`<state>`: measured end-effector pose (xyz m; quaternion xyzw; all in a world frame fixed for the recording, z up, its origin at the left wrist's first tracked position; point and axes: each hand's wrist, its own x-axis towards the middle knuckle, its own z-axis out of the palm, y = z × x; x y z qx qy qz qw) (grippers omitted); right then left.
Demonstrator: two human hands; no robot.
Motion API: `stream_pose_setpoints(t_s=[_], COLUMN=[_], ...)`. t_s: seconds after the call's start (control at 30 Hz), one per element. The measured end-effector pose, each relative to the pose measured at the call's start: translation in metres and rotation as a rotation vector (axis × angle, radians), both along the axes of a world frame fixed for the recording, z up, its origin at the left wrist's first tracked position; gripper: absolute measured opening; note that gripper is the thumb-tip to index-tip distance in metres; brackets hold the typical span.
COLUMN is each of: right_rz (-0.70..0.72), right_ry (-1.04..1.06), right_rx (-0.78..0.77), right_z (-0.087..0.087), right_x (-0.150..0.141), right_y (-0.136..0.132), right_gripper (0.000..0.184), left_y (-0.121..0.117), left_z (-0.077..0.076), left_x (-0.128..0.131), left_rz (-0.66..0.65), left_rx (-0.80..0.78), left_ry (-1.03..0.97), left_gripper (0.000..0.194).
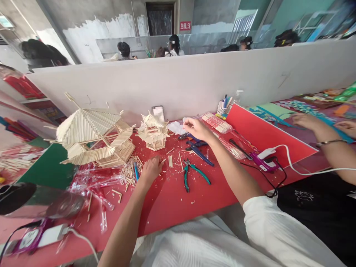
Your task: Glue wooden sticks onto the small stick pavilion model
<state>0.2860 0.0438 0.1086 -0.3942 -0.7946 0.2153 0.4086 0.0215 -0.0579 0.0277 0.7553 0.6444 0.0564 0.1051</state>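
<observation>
My left hand (152, 168) rests low over the red table with its fingers curled together. A short wooden stick (163, 161) shows at its fingertips. Beside it lies a small row of cut sticks (170, 161). My right hand (197, 128) is raised near a crumpled white plastic bag (177, 128), thumb and fingers pinched; whatever is between them is too small to make out. A small stick pavilion (153, 135) stands behind my left hand. Green-handled pliers (194, 172) lie open in front, and blue-handled cutters (199, 152) lie below my right forearm.
A larger stick pavilion (91, 137) stands at left. Stick offcuts (130, 172), a blue pen (136, 171) and plastic wrappers (91, 181) lie near it. Packed sticks (218, 123), a red board (267, 135) and a purple power strip (264, 162) are at right, beside another person's arm (333, 148).
</observation>
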Motion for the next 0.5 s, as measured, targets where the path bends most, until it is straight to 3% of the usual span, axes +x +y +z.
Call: stream_pose_setpoints(t_s=[0.27, 0.37, 0.5], right_rz=[0.138, 0.168, 0.17], right_ry=[0.482, 0.489, 0.325], right_rx=[-0.11, -0.128, -0.161], right_z=[0.032, 0.032, 0.019], right_x=[-0.006, -0.008, -0.006], right_y=[-0.005, -0.007, -0.006], right_gripper=[0.032, 0.03, 0.024], left_y=[-0.003, 0.0, 0.015], left_z=[0.002, 0.0, -0.001], left_x=[-0.001, 0.001, 0.02], left_rz=[-0.036, -0.081, -0.135], left_rx=[0.107, 0.151, 0.148], left_ry=[-0.041, -0.167, -0.224], left_gripper=[0.015, 0.015, 0.023])
